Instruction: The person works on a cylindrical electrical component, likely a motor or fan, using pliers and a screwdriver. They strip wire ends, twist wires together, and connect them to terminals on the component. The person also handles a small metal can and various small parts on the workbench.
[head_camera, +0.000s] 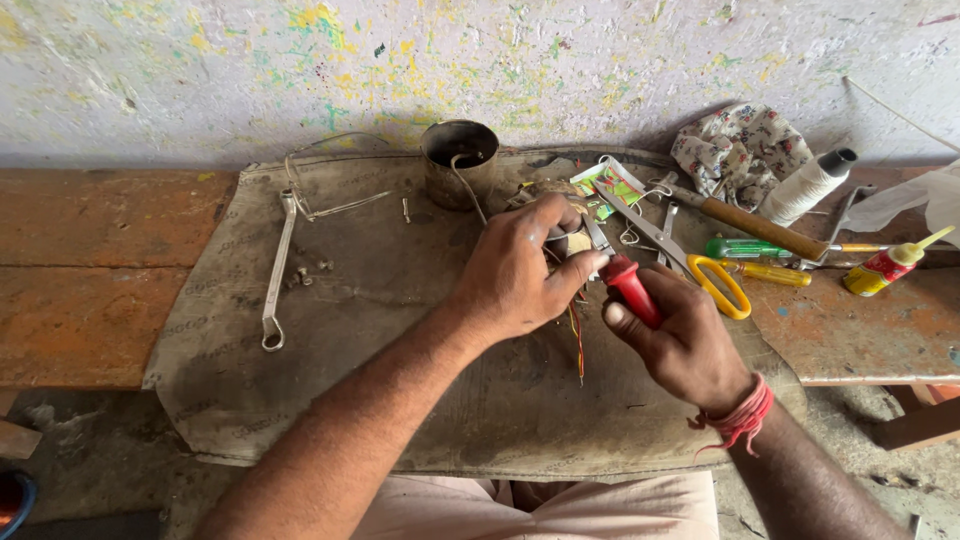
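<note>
Both hands are closed: the right hand (685, 340) grips a red-handled tool (630, 290), the left hand (520, 275) pinches a small wired part (575, 243) just beyond its fingertips, where a slipping tip could nick fingers.

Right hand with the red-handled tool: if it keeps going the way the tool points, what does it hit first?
The right hand points the red-handled tool up and left. First in that line looks to be the small part pinched in the left hand, with thin coloured wires hanging below. Depth is unclear; the tool's tip is hidden there.
</note>
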